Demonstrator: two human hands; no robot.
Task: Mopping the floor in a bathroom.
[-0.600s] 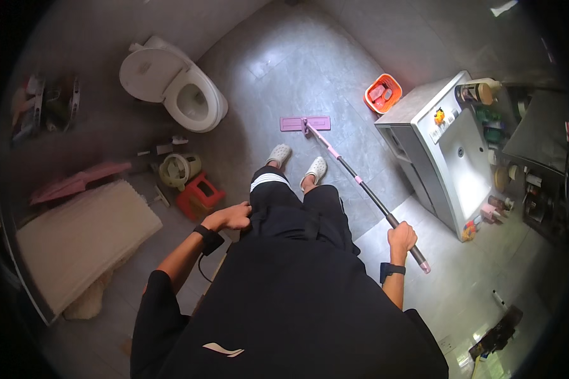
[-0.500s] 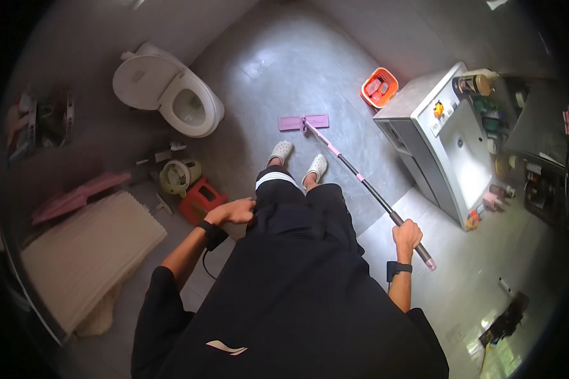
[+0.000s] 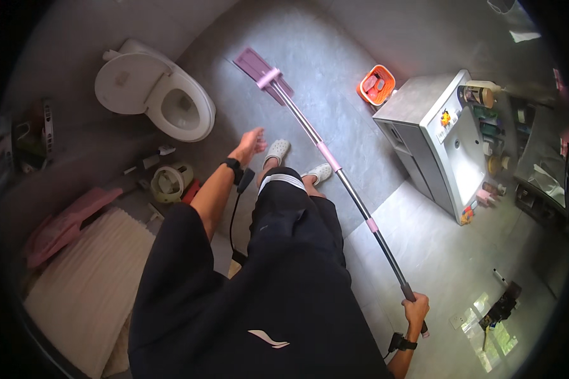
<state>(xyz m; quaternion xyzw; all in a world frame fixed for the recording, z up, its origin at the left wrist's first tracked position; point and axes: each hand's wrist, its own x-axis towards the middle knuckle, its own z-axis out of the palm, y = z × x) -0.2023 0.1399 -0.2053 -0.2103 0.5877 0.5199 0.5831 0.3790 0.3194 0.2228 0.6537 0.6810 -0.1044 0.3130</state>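
A flat mop with a purple head plate and a long pink, silver and black pole slants across the view. My right hand is wrapped round the dark grip near the pole's lower end. At the far end the mop head stands tilted and looks lifted off the floor. My left hand reaches forward beside my left clog, holding nothing, with its fingers partly spread. It is apart from the mop, left of the pole and nearer to me than the head.
A white toilet with its lid up stands at the left. At the right is a washbasin cabinet with bottles, beside an orange basket. A pale ribbed mat, a pink plastic thing and a cream container lie at left.
The mop head has swung forward and left, turning and tilting up. My right hand has drawn back with the grip. My left hand has moved from my thigh forward, its fingers extending.
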